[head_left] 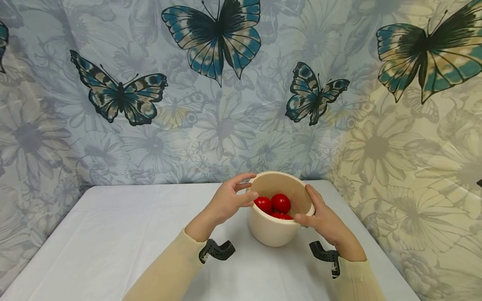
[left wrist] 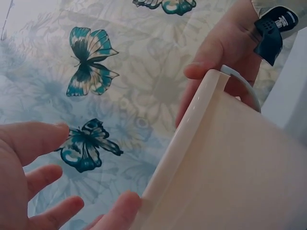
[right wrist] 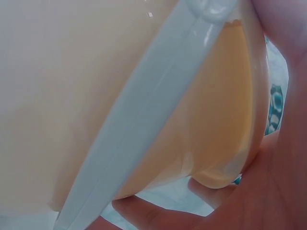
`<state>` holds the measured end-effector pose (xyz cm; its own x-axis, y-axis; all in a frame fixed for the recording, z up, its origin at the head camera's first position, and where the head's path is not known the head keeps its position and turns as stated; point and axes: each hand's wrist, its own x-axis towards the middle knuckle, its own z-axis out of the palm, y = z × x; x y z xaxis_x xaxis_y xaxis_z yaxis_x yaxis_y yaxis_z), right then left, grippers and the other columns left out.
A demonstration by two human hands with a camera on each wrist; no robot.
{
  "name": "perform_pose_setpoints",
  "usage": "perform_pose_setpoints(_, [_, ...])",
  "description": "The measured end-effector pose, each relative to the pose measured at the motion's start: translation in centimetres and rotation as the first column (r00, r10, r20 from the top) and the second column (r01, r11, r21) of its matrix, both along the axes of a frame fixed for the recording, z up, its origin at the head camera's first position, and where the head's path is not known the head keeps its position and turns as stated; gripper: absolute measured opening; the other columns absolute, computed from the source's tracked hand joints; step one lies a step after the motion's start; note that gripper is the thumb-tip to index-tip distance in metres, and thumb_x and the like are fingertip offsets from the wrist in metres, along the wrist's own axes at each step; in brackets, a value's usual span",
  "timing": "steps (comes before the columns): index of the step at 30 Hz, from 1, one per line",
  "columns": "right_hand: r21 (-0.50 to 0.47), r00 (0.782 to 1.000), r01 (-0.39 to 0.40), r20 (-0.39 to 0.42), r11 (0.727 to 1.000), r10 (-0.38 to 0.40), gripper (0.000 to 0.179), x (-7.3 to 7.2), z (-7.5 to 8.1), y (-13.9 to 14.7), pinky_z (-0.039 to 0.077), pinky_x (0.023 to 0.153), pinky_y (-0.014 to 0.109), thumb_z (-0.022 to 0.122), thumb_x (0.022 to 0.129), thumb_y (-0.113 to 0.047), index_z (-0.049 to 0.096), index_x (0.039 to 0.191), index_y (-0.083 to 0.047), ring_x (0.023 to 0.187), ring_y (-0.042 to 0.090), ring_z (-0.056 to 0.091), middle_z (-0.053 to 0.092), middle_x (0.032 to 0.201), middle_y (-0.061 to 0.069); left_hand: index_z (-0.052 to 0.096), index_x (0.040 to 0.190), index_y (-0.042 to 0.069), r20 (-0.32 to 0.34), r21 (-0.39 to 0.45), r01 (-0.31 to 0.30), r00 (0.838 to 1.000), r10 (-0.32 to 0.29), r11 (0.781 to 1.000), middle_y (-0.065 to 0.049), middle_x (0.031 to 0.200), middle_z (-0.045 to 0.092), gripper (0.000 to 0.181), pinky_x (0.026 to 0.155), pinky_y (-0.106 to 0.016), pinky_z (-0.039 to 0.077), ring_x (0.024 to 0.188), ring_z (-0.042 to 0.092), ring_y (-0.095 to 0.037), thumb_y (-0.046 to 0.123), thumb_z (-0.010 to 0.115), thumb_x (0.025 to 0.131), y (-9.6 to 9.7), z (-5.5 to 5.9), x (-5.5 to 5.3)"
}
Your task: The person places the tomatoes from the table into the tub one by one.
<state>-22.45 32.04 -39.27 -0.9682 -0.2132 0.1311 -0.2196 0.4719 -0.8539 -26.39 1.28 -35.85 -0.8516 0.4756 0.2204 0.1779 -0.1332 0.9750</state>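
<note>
A cream bucket [head_left: 272, 233] stands near the right side of the table, its rim sloping down to the right. Shiny red round fruits [head_left: 280, 203], like tomatoes, lie inside; the lowest is partly hidden by the front wall. At the left rim, my left hand [head_left: 230, 200] has its fingers spread; in the left wrist view one fingertip touches the rim. My right hand [head_left: 324, 217] grips the rim on the right, thumb over the edge and fingers around the outside. A pale grey handle [right wrist: 127, 120] hangs across the bucket's outer wall in the right wrist view.
A white cloth covers the table [head_left: 124, 234], with most of its surface to the left of the bucket. Right behind the table hangs a butterfly-printed backdrop [head_left: 226, 138]. Black camera mounts [head_left: 220, 251] sit on both wrists.
</note>
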Motion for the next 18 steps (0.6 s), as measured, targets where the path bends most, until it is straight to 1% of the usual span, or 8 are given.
perform_pose_setpoints(2, [-0.004, 1.0, -0.001, 0.002, 1.0, 0.001, 0.108, 0.0, -0.1, 0.0, 0.045, 0.1, 0.054, 0.078, 0.086, -0.027, 0.001, 0.16, -0.007, 0.141, 0.048, 0.02, -0.001, 0.163, 0.019, 0.053, 0.144, 0.009, -0.034, -0.052, -0.038, 0.999, 0.036, 0.998, -0.01, 0.15, 0.043, 0.053, 0.084, -0.041, 0.058, 0.137, 0.04, -0.036, 0.011, 0.071, 0.093, -0.4, -0.1, 0.3])
perform_pose_setpoints(4, [-0.007, 1.0, 0.0, 0.002, 1.0, 0.0, 0.108, 0.0, -0.1, -0.1, 0.045, 0.1, 0.055, 0.078, 0.086, -0.027, 0.001, 0.16, -0.006, 0.141, 0.048, 0.021, -0.001, 0.163, 0.019, 0.054, 0.143, 0.013, -0.089, -0.143, -0.1, 0.992, 0.088, 0.985, -0.006, 0.15, 0.043, 0.051, 0.086, -0.042, 0.057, 0.137, 0.04, -0.033, 0.018, 0.07, 0.095, -0.9, -0.1, 0.7])
perform_pose_setpoints(5, [-0.008, 1.0, 0.001, 0.003, 1.0, -0.001, 0.108, 0.0, -0.2, -0.1, 0.044, 0.101, 0.056, 0.078, 0.086, -0.027, 0.002, 0.16, -0.006, 0.141, 0.048, 0.02, -0.001, 0.163, 0.019, 0.055, 0.143, 0.015, -0.132, -0.201, -0.141, 0.985, 0.115, 0.969, -0.004, 0.15, 0.043, 0.05, 0.09, -0.044, 0.055, 0.137, 0.041, -0.032, 0.022, 0.069, 0.096, -1.2, 0.0, 0.9])
perform_pose_setpoints(7, [-0.006, 1.0, 0.0, 0.001, 1.0, 0.0, 0.108, 0.0, -0.2, -0.2, 0.043, 0.102, 0.057, 0.078, 0.086, -0.027, 0.002, 0.16, -0.006, 0.141, 0.048, 0.019, -0.001, 0.163, 0.019, 0.056, 0.142, 0.02, -0.23, -0.325, -0.236, 0.959, 0.165, 0.916, -0.001, 0.149, 0.044, 0.047, 0.097, -0.049, 0.05, 0.137, 0.041, -0.029, 0.03, 0.067, 0.097, -1.9, 0.1, 1.3])
perform_pose_setpoints(10, [0.027, 1.0, 0.008, 0.002, 1.0, -0.008, 0.108, 0.1, 0.1, -0.2, 0.036, 0.105, 0.06, 0.078, 0.086, -0.029, 0.001, 0.16, -0.006, 0.143, 0.049, 0.015, -0.002, 0.163, 0.019, 0.054, 0.144, 0.022, -0.368, -0.482, -0.363, 0.91, 0.191, 0.797, -0.005, 0.154, 0.039, 0.05, 0.105, -0.06, 0.038, 0.14, 0.036, -0.033, 0.039, 0.062, 0.098, -2.7, 0.3, 1.7])
perform_pose_setpoints(12, [0.071, 1.0, 0.019, 0.002, 0.997, -0.019, 0.109, 0.4, 0.4, -0.1, 0.03, 0.107, 0.065, 0.078, 0.086, -0.031, 0.0, 0.16, -0.008, 0.144, 0.049, 0.009, -0.004, 0.163, 0.019, 0.05, 0.148, 0.021, -0.419, -0.568, -0.415, 0.889, 0.184, 0.711, -0.008, 0.16, 0.028, 0.055, 0.105, -0.065, 0.035, 0.143, 0.027, -0.038, 0.043, 0.06, 0.099, -3.2, 0.3, 2.0])
perform_pose_setpoints(15, [0.179, 0.998, 0.056, -0.023, 0.982, -0.052, 0.112, 1.1, 1.3, 0.0, 0.026, 0.104, 0.073, 0.079, 0.086, -0.035, -0.002, 0.161, -0.012, 0.144, 0.052, 0.004, -0.008, 0.163, 0.019, 0.042, 0.153, 0.023, -0.447, -0.682, -0.46, 0.878, 0.173, 0.569, -0.01, 0.165, 0.009, 0.064, 0.102, -0.07, 0.034, 0.146, 0.011, -0.046, 0.051, 0.057, 0.098, -3.9, 0.3, 2.4])
perform_pose_setpoints(18, [0.308, 0.993, 0.111, -0.083, 0.945, -0.089, 0.111, 2.1, 2.6, 0.0, 0.026, 0.098, 0.079, 0.076, 0.088, -0.041, -0.003, 0.161, -0.015, 0.142, 0.056, 0.005, -0.012, 0.163, 0.02, 0.035, 0.157, 0.025, -0.45, -0.768, -0.484, 0.874, 0.184, 0.418, -0.009, 0.166, -0.001, 0.071, 0.101, -0.076, 0.028, 0.146, 0.0, -0.05, 0.059, 0.053, 0.097, -4.6, 0.4, 2.6])
